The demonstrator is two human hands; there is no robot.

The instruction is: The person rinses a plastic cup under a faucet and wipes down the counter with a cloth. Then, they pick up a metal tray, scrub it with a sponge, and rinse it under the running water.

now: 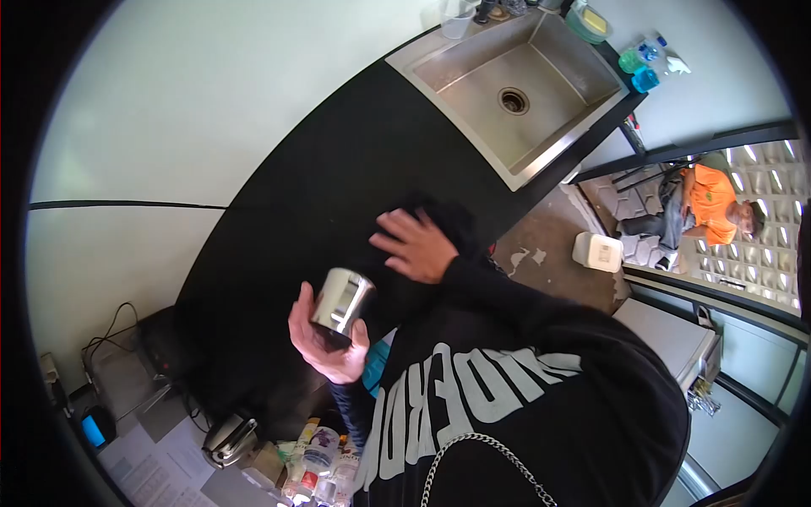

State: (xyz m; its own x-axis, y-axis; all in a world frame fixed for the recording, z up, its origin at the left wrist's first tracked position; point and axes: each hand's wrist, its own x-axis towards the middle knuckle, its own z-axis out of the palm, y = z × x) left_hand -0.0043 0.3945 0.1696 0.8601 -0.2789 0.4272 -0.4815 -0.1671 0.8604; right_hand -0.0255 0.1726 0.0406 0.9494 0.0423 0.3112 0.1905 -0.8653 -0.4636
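Observation:
My left hand (328, 338) is wrapped round a shiny metal cup (342, 302), which is tilted above the black counter (338, 160). The fingers are on its left side and the thumb is near its lower right. To the right of the cup is my right hand (420, 248), back up and fingers spread, with nothing in it. It is over a dark, rumpled-looking patch beside the counter; whether this is cloth cannot be made out.
A steel sink (473, 80) is set into the counter at the top, with bottles (646, 68) beyond it. Below left are a kettle (228, 439), papers (148, 469) and more bottles (319, 448). A seated person (710, 203) and a white tub (598, 252) are at right.

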